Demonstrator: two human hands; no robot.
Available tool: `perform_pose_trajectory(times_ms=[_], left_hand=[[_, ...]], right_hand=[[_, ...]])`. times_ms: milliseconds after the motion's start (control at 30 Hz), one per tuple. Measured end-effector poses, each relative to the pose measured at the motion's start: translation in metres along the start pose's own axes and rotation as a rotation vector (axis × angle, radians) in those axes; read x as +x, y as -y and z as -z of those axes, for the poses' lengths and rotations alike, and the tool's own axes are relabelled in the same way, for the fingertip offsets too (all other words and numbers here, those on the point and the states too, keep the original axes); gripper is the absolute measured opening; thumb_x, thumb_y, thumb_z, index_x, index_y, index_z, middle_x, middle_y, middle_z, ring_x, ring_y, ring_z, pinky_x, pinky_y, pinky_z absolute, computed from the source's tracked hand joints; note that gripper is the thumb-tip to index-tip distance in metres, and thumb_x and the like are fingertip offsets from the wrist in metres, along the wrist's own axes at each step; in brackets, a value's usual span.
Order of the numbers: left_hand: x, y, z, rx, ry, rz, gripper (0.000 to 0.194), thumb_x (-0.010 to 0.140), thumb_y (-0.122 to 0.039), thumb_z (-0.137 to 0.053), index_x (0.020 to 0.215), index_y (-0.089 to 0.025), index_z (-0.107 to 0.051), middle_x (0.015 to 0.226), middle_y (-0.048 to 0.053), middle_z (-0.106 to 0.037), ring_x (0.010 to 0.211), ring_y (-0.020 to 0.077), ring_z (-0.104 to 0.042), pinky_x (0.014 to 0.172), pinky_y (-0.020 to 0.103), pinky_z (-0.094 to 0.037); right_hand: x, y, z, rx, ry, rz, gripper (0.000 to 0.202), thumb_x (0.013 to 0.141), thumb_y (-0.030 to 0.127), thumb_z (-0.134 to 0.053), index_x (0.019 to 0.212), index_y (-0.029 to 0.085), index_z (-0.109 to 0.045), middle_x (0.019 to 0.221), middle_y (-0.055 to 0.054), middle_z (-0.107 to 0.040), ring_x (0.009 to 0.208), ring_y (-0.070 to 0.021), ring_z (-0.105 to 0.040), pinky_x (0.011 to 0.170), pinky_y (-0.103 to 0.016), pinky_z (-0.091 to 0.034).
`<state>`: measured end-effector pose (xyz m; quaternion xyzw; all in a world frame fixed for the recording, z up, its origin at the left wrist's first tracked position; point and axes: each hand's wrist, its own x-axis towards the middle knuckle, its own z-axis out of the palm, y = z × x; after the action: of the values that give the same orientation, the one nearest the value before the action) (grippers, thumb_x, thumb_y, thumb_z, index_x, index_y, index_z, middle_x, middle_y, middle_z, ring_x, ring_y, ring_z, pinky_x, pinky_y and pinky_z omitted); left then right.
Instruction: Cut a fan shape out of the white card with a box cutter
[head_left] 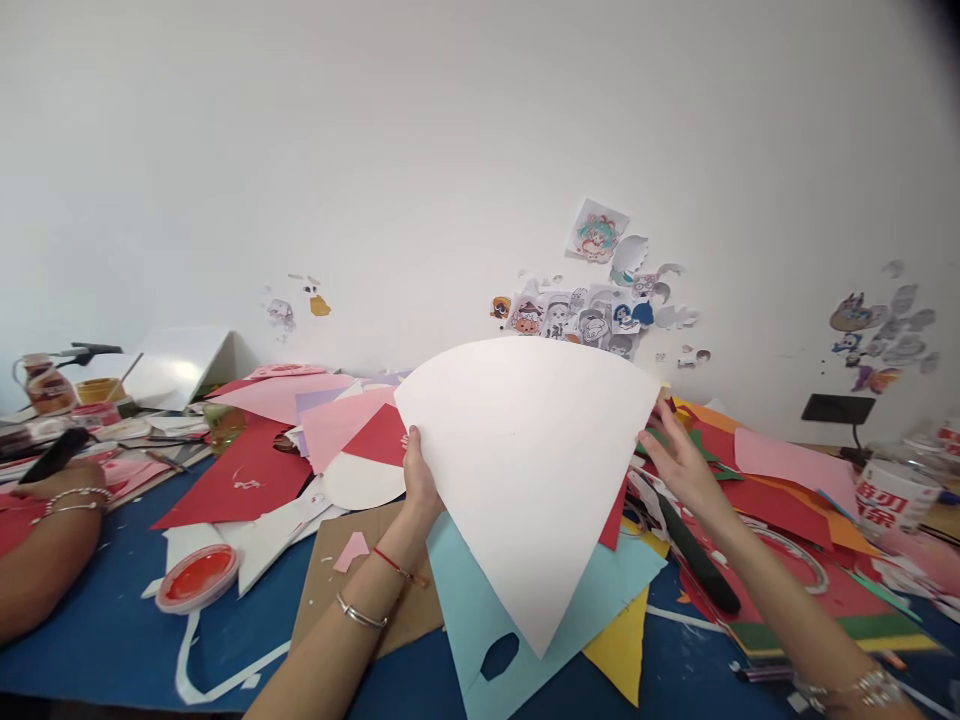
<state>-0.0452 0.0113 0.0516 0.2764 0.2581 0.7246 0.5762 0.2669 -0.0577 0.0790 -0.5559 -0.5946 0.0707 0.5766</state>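
A large white fan-shaped sheet of paper point(529, 460) is held up in front of me, its curved edge on top and its point down. My left hand point(420, 475) grips the sheet's left edge, thumb in front. At the right edge, my right hand point(675, 450) has its fingers apart and touching the paper near the upper corner; some fingertips are hidden behind it. Beneath lies a light blue sheet point(480, 610) with a small hole cut in it, over a yellow piece point(622, 645) and beside brown cardboard point(322, 590).
Red paint in a round dish point(198, 577) stands at the left. Another person's arm point(56, 545) rests at the far left edge. Coloured papers point(795, 465) and a black-handled tool point(697, 555) lie right. Cut-out drawings point(596, 235) are stuck to the wall.
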Motion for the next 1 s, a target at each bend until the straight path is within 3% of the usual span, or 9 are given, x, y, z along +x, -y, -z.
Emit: perform_pose_trajectory(times_ms=[67,133,333,467,600,700,833,933,1000], left_hand=[[-0.004,0.001,-0.003,0.018,-0.026,0.002,0.038,0.088,-0.047,-0.046,0.109,-0.019,-0.061,0.112,0.009,-0.064,0.099,0.0235,-0.063,0.088,0.037,-0.051],[-0.009,-0.002,-0.004,0.051,-0.016,0.008,0.034,0.084,-0.042,-0.053,0.106,-0.017,-0.061,0.105,0.008,-0.066,0.095,0.0232,-0.064,0.086,0.036,-0.051],[-0.024,-0.049,0.009,0.303,0.037,-0.024,0.04,0.073,-0.037,-0.065,0.108,-0.018,-0.063,0.101,0.006,-0.068,0.086,0.0227,-0.066,0.067,0.027,-0.052],[-0.043,-0.082,0.027,0.59,0.253,0.363,0.046,0.068,-0.043,-0.071,0.108,-0.02,-0.065,0.104,0.011,-0.069,0.089,0.03,-0.066,0.066,0.034,-0.054],[-0.071,-0.096,0.04,0.868,0.354,0.532,0.041,0.064,-0.039,-0.076,0.101,-0.025,-0.067,0.105,0.007,-0.069,0.098,0.029,-0.064,0.077,0.036,-0.053],[-0.089,-0.101,0.048,1.102,0.484,0.523,0.035,0.065,-0.041,-0.073,0.097,-0.028,-0.068,0.093,0.004,-0.072,0.095,0.0279,-0.065,0.074,0.035,-0.053],[-0.104,-0.112,0.055,1.5,0.604,0.569,0.031,0.074,-0.051,-0.059,0.089,-0.025,-0.064,0.07,0.003,-0.069,0.068,0.0249,-0.068,0.049,0.027,-0.049],[-0.111,-0.114,0.054,1.679,0.651,0.67,0.032,0.08,-0.054,-0.047,0.081,-0.023,-0.056,0.06,0.001,-0.065,0.042,0.0192,-0.058,0.039,0.025,-0.04],[-0.114,-0.108,0.049,1.786,0.676,0.564,0.031,0.082,-0.052,-0.042,0.075,-0.023,-0.052,0.055,0.0,-0.061,0.035,0.0164,-0.051,0.042,0.026,-0.04]], right_hand=[[-0.023,0.009,-0.003,0.302,0.061,-0.235,0.084,0.082,0.046,-0.055,0.149,0.025,-0.01,0.145,-0.008,-0.036,0.127,-0.0239,-0.042,0.1,-0.039,-0.042],[-0.043,0.011,0.0,0.5,0.113,-0.404,0.091,0.078,0.038,-0.063,0.149,0.027,-0.006,0.133,-0.007,-0.052,0.113,-0.0228,-0.055,0.092,-0.038,-0.051],[-0.069,-0.013,0.036,0.591,0.175,-0.646,0.087,0.069,0.028,-0.071,0.145,0.025,-0.027,0.115,-0.008,-0.065,0.096,-0.023,-0.065,0.08,-0.035,-0.057],[-0.065,-0.017,0.042,0.549,0.306,-0.683,0.074,0.073,0.025,-0.066,0.141,0.027,-0.036,0.11,-0.007,-0.066,0.095,-0.0222,-0.065,0.079,-0.035,-0.056],[-0.05,-0.019,0.016,0.489,0.481,-0.693,0.065,0.076,0.022,-0.061,0.138,0.021,-0.041,0.107,-0.006,-0.068,0.094,-0.0186,-0.065,0.08,-0.03,-0.054],[-0.035,-0.023,-0.015,0.351,0.615,-0.643,0.051,0.078,0.017,-0.056,0.129,0.016,-0.051,0.104,-0.007,-0.069,0.09,-0.0177,-0.066,0.077,-0.03,-0.053],[-0.017,-0.023,-0.056,0.272,0.705,-0.569,0.035,0.075,0.01,-0.057,0.109,0.012,-0.065,0.096,-0.008,-0.071,0.085,-0.0165,-0.066,0.075,-0.026,-0.052],[-0.006,-0.013,-0.086,0.207,0.779,-0.48,0.029,0.073,0.008,-0.06,0.1,0.014,-0.069,0.093,-0.005,-0.071,0.085,-0.0169,-0.065,0.076,-0.026,-0.05],[-0.002,-0.004,-0.108,0.15,0.815,-0.419,0.027,0.072,0.007,-0.062,0.097,0.014,-0.07,0.09,-0.004,-0.071,0.084,-0.0177,-0.065,0.076,-0.027,-0.05]])
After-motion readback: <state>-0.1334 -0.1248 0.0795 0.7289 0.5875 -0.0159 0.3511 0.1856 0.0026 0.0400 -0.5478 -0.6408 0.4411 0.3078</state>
